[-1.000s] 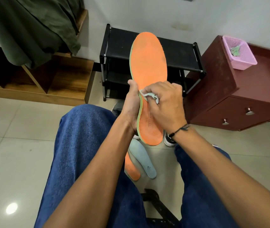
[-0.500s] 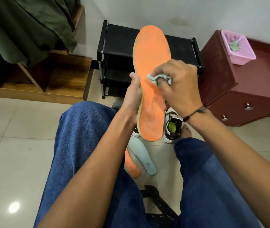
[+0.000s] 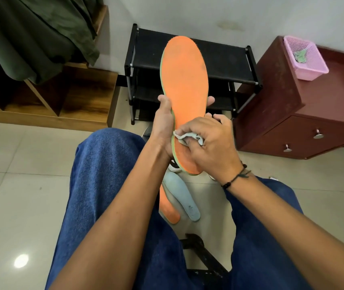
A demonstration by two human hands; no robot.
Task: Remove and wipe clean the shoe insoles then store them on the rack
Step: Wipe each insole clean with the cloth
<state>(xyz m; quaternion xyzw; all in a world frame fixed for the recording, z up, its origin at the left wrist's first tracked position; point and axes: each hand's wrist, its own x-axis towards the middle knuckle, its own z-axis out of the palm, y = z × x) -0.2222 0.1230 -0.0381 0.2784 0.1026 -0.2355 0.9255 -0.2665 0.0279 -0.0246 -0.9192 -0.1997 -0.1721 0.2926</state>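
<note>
Gripping orange insole [image 3: 184, 80] upright, left hand [image 3: 163, 130]; right hand [image 3: 211, 147] presses clutched cloth [image 3: 189, 137] (heel end).

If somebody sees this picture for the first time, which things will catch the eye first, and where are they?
The bright orange insole stands out first, held upright in the middle by the left hand in front of the black rack. The right hand presses a small pale cloth against its lower part. Next come the pink basket on the dark red cabinet at right, and two more insoles on the floor between the knees.
</note>
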